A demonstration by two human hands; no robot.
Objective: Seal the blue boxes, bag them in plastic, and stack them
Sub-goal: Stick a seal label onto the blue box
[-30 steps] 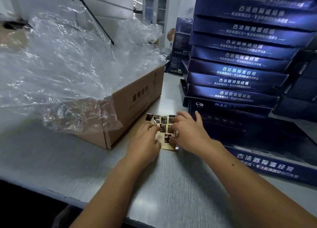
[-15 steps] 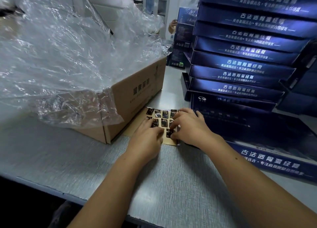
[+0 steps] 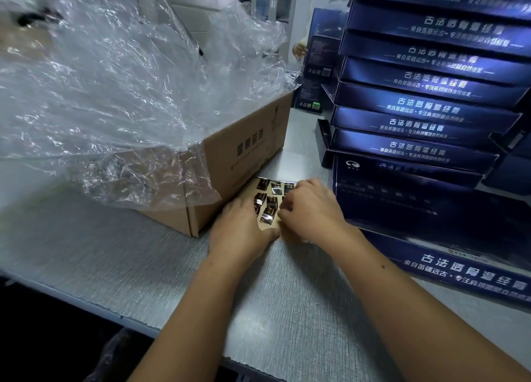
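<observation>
Both hands (image 3: 244,229) (image 3: 313,209) on sticker sheet (image 3: 270,203), blue box (image 3: 431,215) just right.

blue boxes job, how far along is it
Done: none I can confirm; the tall stack of dark blue printed cardboard boxes shows no plastic wrap, and seals cannot be read. In hand: both hands work a tan sheet of small dark foil seal stickers, left hand pressing it flat, right hand picking at one. Left: sealing the flat blue box nearest the person, bagging from the crumpled clear plastic, stacking.
</observation>
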